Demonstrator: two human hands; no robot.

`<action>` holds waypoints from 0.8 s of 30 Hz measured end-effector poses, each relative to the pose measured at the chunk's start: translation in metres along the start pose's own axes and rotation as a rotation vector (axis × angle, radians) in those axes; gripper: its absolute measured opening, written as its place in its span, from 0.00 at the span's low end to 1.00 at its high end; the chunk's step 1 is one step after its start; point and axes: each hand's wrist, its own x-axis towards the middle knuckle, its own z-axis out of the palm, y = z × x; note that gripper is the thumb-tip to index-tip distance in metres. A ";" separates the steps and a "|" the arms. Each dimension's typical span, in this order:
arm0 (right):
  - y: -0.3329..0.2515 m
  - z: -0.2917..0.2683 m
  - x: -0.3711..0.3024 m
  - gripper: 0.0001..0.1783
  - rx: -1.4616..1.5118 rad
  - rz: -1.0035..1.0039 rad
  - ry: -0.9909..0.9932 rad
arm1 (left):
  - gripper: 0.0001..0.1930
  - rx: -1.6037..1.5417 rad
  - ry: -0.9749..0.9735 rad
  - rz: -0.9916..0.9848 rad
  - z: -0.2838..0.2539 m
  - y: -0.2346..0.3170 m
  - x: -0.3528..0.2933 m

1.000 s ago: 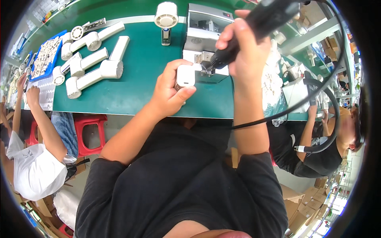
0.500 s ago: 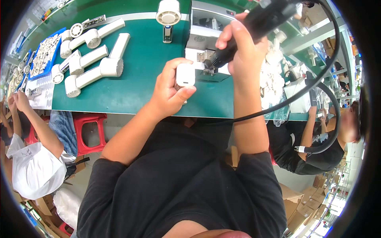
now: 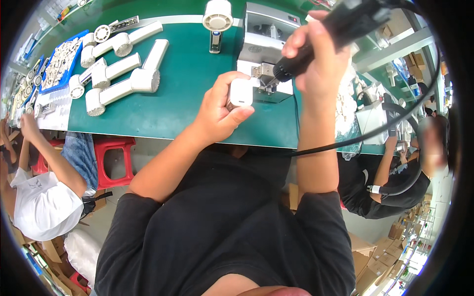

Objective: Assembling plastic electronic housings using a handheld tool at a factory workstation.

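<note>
My left hand (image 3: 216, 109) is wrapped round a white plastic piece (image 3: 241, 92) with rounded corners and a small dark slot in its end; most of it is hidden in the palm. In my right hand (image 3: 321, 66) is a black electric screwdriver (image 3: 349, 22), tilted with its tip down and to the left. The tip is at the metal front outlet of a grey screw feeder (image 3: 254, 39); I cannot tell whether it touches. The white piece is just left of that outlet. Behind my left hand, a white handheld fan (image 3: 217, 17) stands on the green table.
Several white fans (image 3: 116, 91) lie on the left of the green table (image 3: 168, 111), near a blue tray (image 3: 81, 42) of small parts. White parts (image 3: 345, 106) are heaped on the right. A black cable (image 3: 365, 137) loops past my right forearm. Co-workers sit on both sides.
The whole view has shifted a little, so the scene sits farther right. Both hands keep their holds, and the screwdriver tip stays at the feeder outlet.
</note>
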 end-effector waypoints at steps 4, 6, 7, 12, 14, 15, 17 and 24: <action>0.014 -0.007 -0.008 0.10 -0.014 0.045 0.029 | 0.29 -0.044 0.026 0.025 0.001 0.001 0.000; 0.012 -0.007 -0.010 0.10 -0.023 0.105 0.013 | 0.28 -0.040 0.028 0.037 0.002 0.001 0.000; 0.008 -0.007 -0.010 0.10 -0.036 0.163 -0.007 | 0.28 -0.028 0.020 0.033 0.001 0.001 0.001; -0.007 -0.006 -0.018 0.17 -0.005 0.160 -0.032 | 0.26 0.012 -0.036 0.027 0.001 0.002 0.004; -0.030 0.003 -0.012 0.22 0.068 0.071 -0.122 | 0.25 0.025 -0.044 0.011 0.000 0.001 0.003; -0.042 0.010 -0.010 0.24 0.098 0.028 -0.157 | 0.26 0.041 -0.052 0.000 0.001 0.002 0.003; -0.057 0.025 -0.009 0.25 0.206 0.030 -0.198 | 0.26 0.079 -0.065 -0.017 0.002 0.005 0.005; -0.045 0.056 -0.004 0.23 0.197 0.073 0.053 | 0.25 0.071 0.008 -0.072 0.004 0.013 0.005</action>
